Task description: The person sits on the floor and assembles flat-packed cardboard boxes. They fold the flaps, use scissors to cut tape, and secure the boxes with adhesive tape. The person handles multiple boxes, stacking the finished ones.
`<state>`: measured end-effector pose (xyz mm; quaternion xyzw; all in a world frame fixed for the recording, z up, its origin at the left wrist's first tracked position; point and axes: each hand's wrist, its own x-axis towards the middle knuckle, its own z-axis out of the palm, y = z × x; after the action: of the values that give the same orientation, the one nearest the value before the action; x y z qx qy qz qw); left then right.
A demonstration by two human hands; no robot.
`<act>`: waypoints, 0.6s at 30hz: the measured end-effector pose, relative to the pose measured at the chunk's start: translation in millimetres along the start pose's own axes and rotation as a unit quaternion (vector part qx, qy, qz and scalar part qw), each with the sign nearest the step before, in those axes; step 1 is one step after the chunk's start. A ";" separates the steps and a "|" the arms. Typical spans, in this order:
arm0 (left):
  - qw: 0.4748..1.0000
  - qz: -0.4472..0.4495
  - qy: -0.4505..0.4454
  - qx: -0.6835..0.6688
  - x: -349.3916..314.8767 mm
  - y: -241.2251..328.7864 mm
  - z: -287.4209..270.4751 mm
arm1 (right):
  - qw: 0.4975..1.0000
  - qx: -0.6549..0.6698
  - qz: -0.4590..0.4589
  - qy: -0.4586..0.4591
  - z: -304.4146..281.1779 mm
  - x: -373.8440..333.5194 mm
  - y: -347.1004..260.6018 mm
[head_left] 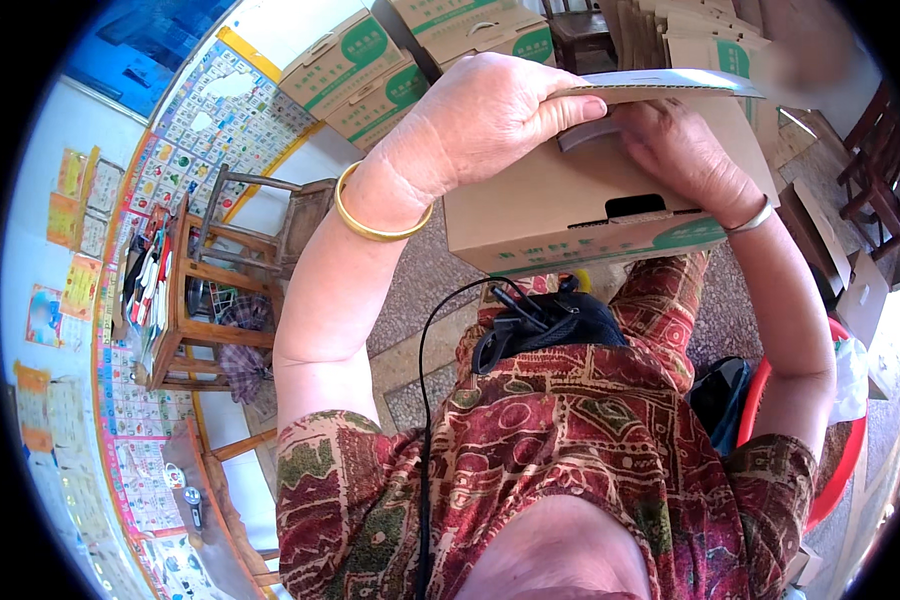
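A brown cardboard box [550, 215] with green print and a slot handle rests above my lap, its top flap [660, 88] raised. My left hand [490, 115] grips the flap's near edge from the left, fingers curled over it. A gold bangle [375, 215] circles that wrist. My right hand [685, 150] lies on the box top under the flap, its fingers on a pale grey strip [585, 135]. The right wrist carries a silver bangle [755, 218]. Part of the box top is hidden by both hands.
Stacked cardboard boxes [365, 70] with green labels stand at the back. Folded flat cartons [710, 40] lie beyond the box. A wooden rack [185, 300] and wooden chairs [295, 215] stand at left beside poster-covered walls. A red plastic seat [835, 440] is at right.
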<state>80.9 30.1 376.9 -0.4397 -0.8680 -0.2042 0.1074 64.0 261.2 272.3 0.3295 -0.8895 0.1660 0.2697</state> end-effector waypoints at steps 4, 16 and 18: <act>1.000 -0.007 -0.002 -0.005 -0.4 -1.9 -1.0 | 0.986 0.106 0.079 0.100 7.3 -5.8 2.3; 0.992 0.098 0.045 0.065 -36.3 18.3 30.9 | 0.968 0.193 0.127 0.099 6.7 -34.9 6.2; 0.992 0.102 0.040 0.068 -38.9 22.7 30.0 | 0.967 0.198 0.125 0.094 5.3 -36.7 -0.4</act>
<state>122.0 27.6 341.7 -0.5094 -0.8253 -0.1500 0.1923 85.7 276.6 246.5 0.2453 -0.8435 0.4019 0.2586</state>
